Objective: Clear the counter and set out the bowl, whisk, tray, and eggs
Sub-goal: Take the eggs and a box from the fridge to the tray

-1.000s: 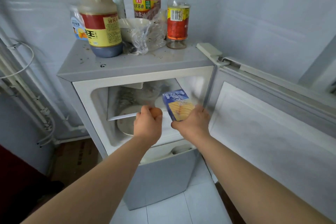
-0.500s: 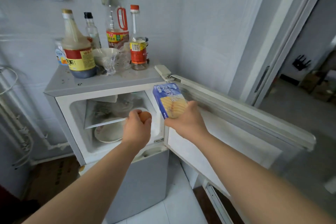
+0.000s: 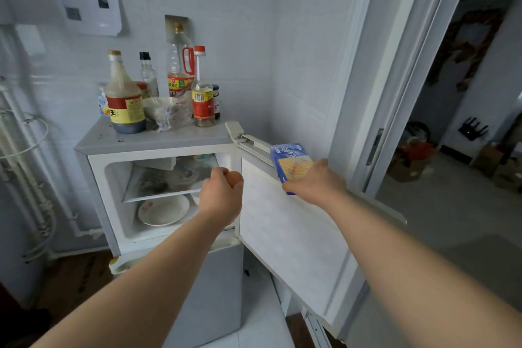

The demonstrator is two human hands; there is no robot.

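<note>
Egg (image 3: 233,179): one brownish egg sat inside the left hand (image 3: 221,195), in front of the open upper compartment of the fridge (image 3: 158,141). The left fingers (image 3: 219,172) were clenched round it, so only a small patch of shell showed at the thumb side of the fist. The fist was level with the glass shelf (image 3: 158,195), above and to the right of the white dish (image 3: 162,210) on the compartment floor.

The right hand (image 3: 316,181) was well apart from the egg, over the top edge of the open fridge door (image 3: 291,232). Its fingers (image 3: 320,163) grasped a blue packet (image 3: 291,164) by its near end. The packet face showed a yellow panel and a line of white characters, too blurred to read.

Items on the fridge top:
- A large bottle (image 3: 124,99) with a red and yellow label carried a bold black character "王"; the rest could not be read.
- A tall clear bottle (image 3: 180,65) with a red handle had a red, green and yellow label with illegible print.
- A red-capped bottle (image 3: 202,93) bore a red label with a barcode on a yellow band.
- A small dark-capped bottle (image 3: 148,73) stood behind the large bottle.
- A pale bowl (image 3: 159,106) in clear plastic stood between the bottles.
</note>
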